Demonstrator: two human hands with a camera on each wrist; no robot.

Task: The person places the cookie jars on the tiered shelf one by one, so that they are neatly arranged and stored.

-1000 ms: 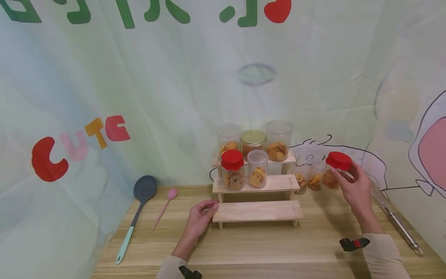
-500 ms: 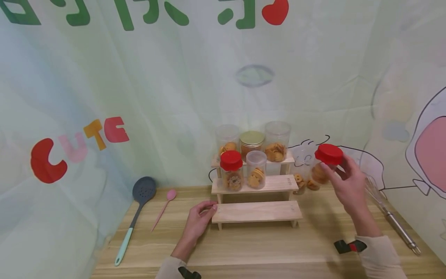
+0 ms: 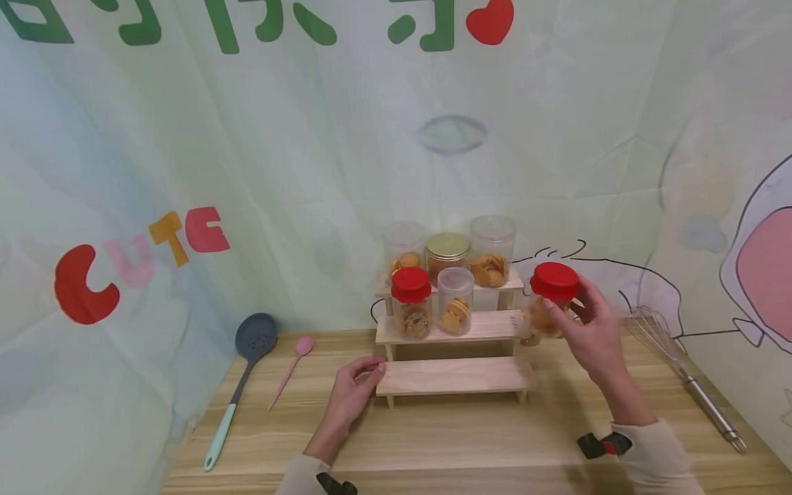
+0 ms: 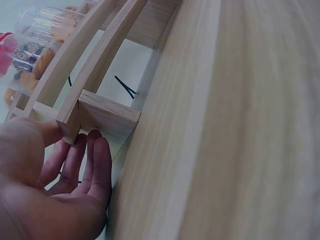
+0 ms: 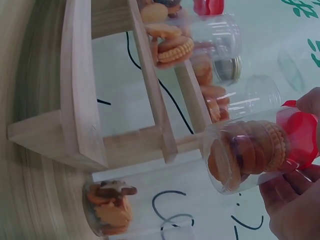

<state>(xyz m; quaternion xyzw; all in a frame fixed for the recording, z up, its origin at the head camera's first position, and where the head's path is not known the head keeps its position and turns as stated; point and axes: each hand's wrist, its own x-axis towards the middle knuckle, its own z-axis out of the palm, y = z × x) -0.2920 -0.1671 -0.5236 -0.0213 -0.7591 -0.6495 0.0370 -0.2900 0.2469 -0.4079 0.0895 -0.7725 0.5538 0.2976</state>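
Note:
My right hand (image 3: 594, 337) grips a clear jar (image 5: 245, 155) of cookies with a red lid (image 3: 555, 280), held in the air just right of the middle step. The right wrist view shows its stacked cookies through the wall. My left hand (image 3: 353, 392) pinches the left end of the bottom step of a three-tier wooden stand (image 3: 454, 376), thumb above and fingers beneath. On the middle step stand another red-lidded cookie jar (image 3: 412, 306) and a clear-topped jar (image 3: 456, 300). The top step carries a gold-lidded jar (image 3: 447, 251) between two clear jars.
On the table right of the stand is a clear jar (image 5: 110, 207) of cookies, mostly hidden in the head view. A whisk (image 3: 687, 375) lies at far right. To the left lie a slotted turner (image 3: 247, 364) and a pink spoon (image 3: 297, 361). A printed curtain hangs behind.
My right hand has lifted the red-lidded jar and carried it left, toward the stand's middle step. My left hand has stayed at the bottom step's end.

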